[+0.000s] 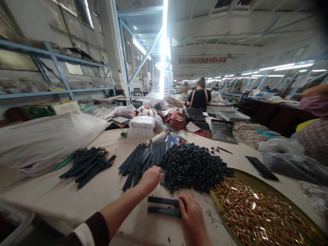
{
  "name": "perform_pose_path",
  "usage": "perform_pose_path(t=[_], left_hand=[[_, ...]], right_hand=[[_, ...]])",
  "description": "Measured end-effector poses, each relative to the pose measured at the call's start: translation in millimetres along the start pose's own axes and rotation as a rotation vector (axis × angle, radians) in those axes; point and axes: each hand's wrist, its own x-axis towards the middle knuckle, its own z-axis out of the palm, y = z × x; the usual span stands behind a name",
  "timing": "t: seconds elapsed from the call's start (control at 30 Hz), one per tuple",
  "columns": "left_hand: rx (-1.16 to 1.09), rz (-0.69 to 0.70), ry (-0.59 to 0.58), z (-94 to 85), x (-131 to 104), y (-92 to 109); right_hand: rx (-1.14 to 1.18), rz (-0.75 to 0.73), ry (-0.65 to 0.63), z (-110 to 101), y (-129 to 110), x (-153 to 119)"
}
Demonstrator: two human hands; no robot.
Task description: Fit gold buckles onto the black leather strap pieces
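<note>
My left hand (pixel 151 178) reaches to the left edge of a heap of small black loops (pixel 194 167), its fingers drawn together. Whatever is between those fingertips is hidden. Close to me, my right hand (pixel 191 212) curls over the right ends of two short black straps (pixel 162 212) lying side by side on the table. The upper one seems to have a loop around its right end. Behind my left hand lies a fanned stack of flat black straps (pixel 138 157). Further left is a bunch of black straps with gold-coloured metal ends (pixel 89 164).
A round tray (pixel 215 201) of gold-coloured metal pieces (pixel 261 212) stands at the right. Beyond it lies a dark phone (pixel 261 168). A pale cloth (pixel 51 136) covers the left side. Plastic-wrapped packs (pixel 141 127) sit at the back. Other people are farther off and at the right edge.
</note>
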Motion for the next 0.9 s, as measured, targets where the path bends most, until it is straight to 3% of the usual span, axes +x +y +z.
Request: perform_pose_path(t=[0.07, 0.2, 0.3, 0.37, 0.5, 0.57, 0.63, 0.7, 0.77, 0.9], left_hand=[[0.013, -0.105, 0.072, -7.9, 20, -13], [-0.046, -0.195, 0.099, -17.0, 41, -25], [-0.150, -0.169, 0.106, -21.9, 33, -20], [-0.241, -0.134, 0.074, -20.5, 13, -10], [-0.461, -0.081, -0.189, -0.8, -55, 19], [-0.773, -0.095, -0.411, 11.7, -86, 35], [-0.996, -0.144, -0.601, 21.9, -104, 50], [-1.203, -0.227, -0.704, 29.6, -106, 63], [-1.400, -0.345, -0.715, 35.4, -98, 73], [-1.593, -0.532, -0.647, 40.9, -84, 82]], right_hand=[[0.010, 0.001, -0.008, 4, 4, -3], [0.101, 0.060, 0.002, 2, 4, -8], [0.223, 0.112, 0.117, -5, 7, -9], [0.319, 0.171, 0.209, -14, 9, -8], [0.676, 0.400, 0.184, -39, 8, -8], [0.805, 0.487, 0.140, -49, 4, -10], [0.822, 0.521, 0.056, -53, -2, -14], [0.778, 0.495, -0.112, -53, -5, -16], [0.627, 0.415, -0.224, -53, 0, -13], [-0.163, 0.214, -0.057, -58, 29, 11]])
